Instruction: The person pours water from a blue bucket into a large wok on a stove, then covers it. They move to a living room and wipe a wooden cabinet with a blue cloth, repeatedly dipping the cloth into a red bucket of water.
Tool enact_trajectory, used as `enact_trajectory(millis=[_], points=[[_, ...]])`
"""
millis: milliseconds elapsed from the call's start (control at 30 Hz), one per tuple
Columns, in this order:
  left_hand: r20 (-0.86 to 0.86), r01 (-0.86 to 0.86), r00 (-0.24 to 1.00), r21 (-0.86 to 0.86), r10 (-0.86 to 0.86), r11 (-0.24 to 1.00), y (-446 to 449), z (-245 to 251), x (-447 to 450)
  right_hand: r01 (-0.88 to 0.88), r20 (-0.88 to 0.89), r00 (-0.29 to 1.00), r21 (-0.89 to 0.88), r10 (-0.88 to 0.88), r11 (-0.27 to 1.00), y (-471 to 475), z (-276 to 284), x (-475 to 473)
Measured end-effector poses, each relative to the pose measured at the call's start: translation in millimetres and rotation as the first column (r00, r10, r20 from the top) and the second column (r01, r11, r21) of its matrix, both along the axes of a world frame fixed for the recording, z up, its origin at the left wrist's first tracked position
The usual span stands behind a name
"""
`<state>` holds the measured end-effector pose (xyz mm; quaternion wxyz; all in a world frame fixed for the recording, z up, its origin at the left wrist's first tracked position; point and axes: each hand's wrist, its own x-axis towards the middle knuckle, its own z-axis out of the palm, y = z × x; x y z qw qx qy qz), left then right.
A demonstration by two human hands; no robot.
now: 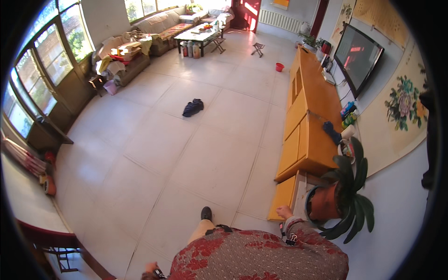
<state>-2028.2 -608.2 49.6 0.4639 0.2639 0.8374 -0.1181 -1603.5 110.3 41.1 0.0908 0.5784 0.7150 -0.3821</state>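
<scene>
My right hand [284,211] hangs at my side with the fingers loosely curled. It is nearest to the low end [282,198] of the wooden cabinet, and I cannot tell whether it touches it. Beside it stands a terracotta pot [325,202] with a broad-leaved plant [353,175]. Low at the bottom edge, my left hand [151,267] is small and partly cut off, held above the tiled floor with nothing visible in it. Farther ahead, a crumpled dark cloth [193,107] lies on the tiles. One dark shoe [206,213] shows ahead of my body.
Along the right wall runs a wooden cabinet [316,94] below a television [358,57]. A small red bucket [279,67] and a folding stool [258,49] stand on the floor. At the far left are a sofa [154,29], a low table [199,34] and a pink bin [110,87].
</scene>
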Motion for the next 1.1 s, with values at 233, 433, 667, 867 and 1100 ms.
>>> enact_trajectory(millis=[233, 433, 667, 867, 1100], points=[[0.101, -0.521, 0.84, 0.418, 0.533, 0.744, 293.0, -23.0, -278.9, 0.459, -0.071, 0.863, -0.304, -0.5, 0.835, -8.8, 31.0, -23.7], [0.041, -0.223, 0.954, 0.761, 0.298, 0.61, 568.2, 21.4, -401.2, 0.382, 0.147, 0.924, -0.364, -0.353, 0.849, 54.0, -0.7, -65.3], [0.158, -0.443, 0.892, 0.496, 0.425, 0.747, 661.1, 19.8, -425.3, -0.053, 0.067, 0.995, -0.315, 0.078, 0.948, 287.6, -62.0, -166.5], [-0.148, 0.424, 0.905, 0.252, -0.399, 0.87, 623.8, 25.1, -420.0, -0.099, -0.086, 0.987, 0.331, 0.134, 0.938, 545.5, -41.0, -356.7], [0.061, -0.123, 0.991, 0.123, 0.117, 0.985, 718.2, 1.1, -506.6, -0.218, -0.218, 0.919, 0.409, 0.327, 0.886, 739.3, -3.1, -516.3]])
